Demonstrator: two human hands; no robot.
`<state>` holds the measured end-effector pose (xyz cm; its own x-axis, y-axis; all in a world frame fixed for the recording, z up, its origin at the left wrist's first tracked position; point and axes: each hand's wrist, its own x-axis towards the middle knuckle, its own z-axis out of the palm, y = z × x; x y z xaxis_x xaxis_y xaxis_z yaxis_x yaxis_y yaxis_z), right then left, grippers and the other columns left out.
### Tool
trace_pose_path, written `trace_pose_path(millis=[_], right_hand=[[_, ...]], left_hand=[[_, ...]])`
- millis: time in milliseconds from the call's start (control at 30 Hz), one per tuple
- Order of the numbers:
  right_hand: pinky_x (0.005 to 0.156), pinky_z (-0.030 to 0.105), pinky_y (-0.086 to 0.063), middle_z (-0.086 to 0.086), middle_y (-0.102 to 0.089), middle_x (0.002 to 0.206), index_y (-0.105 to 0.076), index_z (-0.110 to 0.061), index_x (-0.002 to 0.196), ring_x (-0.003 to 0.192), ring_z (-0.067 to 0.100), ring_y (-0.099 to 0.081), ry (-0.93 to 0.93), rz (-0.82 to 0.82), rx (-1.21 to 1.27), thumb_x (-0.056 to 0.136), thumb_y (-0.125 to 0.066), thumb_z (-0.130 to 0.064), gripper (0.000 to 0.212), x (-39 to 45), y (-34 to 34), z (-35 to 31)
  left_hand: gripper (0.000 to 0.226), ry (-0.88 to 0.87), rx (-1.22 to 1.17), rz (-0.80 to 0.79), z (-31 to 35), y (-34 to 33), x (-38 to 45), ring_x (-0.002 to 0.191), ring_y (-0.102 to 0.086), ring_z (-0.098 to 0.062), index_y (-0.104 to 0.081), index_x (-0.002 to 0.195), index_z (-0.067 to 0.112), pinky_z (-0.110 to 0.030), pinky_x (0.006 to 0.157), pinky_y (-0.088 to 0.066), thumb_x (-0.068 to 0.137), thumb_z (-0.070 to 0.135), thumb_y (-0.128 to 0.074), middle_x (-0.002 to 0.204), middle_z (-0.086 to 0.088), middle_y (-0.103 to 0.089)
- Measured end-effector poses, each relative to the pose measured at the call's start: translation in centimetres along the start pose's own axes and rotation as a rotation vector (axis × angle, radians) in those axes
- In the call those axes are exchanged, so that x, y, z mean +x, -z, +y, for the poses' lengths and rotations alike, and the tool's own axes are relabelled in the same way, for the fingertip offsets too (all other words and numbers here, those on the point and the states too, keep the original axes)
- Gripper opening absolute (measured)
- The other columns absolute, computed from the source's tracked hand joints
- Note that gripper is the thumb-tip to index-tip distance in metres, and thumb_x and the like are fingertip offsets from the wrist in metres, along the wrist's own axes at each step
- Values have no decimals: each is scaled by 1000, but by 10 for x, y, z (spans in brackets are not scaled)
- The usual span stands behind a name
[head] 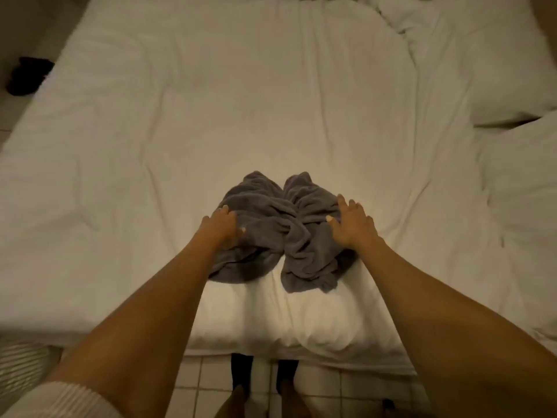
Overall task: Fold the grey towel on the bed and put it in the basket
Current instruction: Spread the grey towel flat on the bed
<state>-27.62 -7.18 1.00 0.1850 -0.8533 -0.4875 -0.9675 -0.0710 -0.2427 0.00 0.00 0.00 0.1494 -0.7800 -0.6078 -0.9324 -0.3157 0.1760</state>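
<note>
The grey towel [278,227] lies bunched and crumpled on the white bed [211,116], close to its near edge, pinched in at the middle. My left hand [221,229] rests on the towel's left side, fingers bent over the cloth and thumb on top. My right hand [351,223] lies flat on the towel's right side with fingers spread and straight. No basket is in view.
White pillows or bunched bedding [482,55] sit at the bed's far right. A dark object [28,75] lies on the floor to the left of the bed. Tiled floor [331,390] and my feet show below the bed's near edge.
</note>
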Motion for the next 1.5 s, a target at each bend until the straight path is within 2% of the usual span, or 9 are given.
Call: trace_pose_path(millis=[167,333,567,800,933,1100,1300,1400,1500], right_hand=[[117,50,-8,15,-4,158,-2,-16,151,146,30,-2,-36,-87,-23,98,-33,-45,68,-3,-62,1],[117,50,-7,13,-4,159,-6,-17,151,146,28,-1,-17,-125,-36,98,-34,-45,66,4,-117,-14],[118,46,-5,11,3,159,-2,-18,151,146,26,4,29,-95,-105,99,-34,-39,65,20,-173,-32],[118,45,1,11,10,159,2,-20,151,146,26,8,100,40,-249,99,-34,-40,66,44,-205,-41],[117,46,2,12,10,158,0,-17,151,146,27,10,72,81,-284,96,-39,-43,72,61,-214,-39],[116,48,5,11,10,159,2,-15,151,145,27,11,55,113,-382,93,-45,-45,80,76,-221,-31],[116,53,5,11,-2,159,-16,-17,150,146,27,4,48,173,-467,99,-32,-39,59,77,-224,-26],[116,51,7,12,-6,159,-26,-18,148,146,26,2,63,183,-406,100,-26,-38,52,72,-221,-27],[115,50,10,16,-6,158,-23,-20,149,146,28,2,146,191,-324,96,-36,-45,60,60,-221,-37]], left_hand=[[65,80,14,-155,-24,-65,6,142,-27,-33,-25,147,11,-50,115,-27,95,45,-44,157,-14,-20],[61,15,75,-192,-35,-114,22,144,-23,-30,-21,149,11,-48,117,-23,98,40,-40,159,-13,-14],[65,2,129,-14,-34,-165,39,149,-5,-29,0,151,4,-45,121,-12,102,29,-35,160,-16,3],[74,44,156,116,-60,-194,70,148,8,-30,11,149,2,-47,120,0,101,38,-33,159,-18,10],[76,31,161,148,-70,-198,90,149,6,-29,11,150,1,-48,120,-2,100,48,-22,159,-17,9],[90,26,212,206,-71,-200,102,149,2,-29,9,150,1,-52,118,-1,94,61,-28,159,-18,8],[64,6,169,220,-75,-206,99,149,4,-28,8,150,4,-54,119,-2,102,30,-24,160,-16,8],[59,-14,49,250,-75,-198,90,149,0,-25,2,151,6,-51,119,0,103,30,-20,161,-13,3],[58,-33,-80,333,-69,-185,77,149,-6,-24,-5,152,5,-47,120,-1,103,32,-20,161,-12,-6]])
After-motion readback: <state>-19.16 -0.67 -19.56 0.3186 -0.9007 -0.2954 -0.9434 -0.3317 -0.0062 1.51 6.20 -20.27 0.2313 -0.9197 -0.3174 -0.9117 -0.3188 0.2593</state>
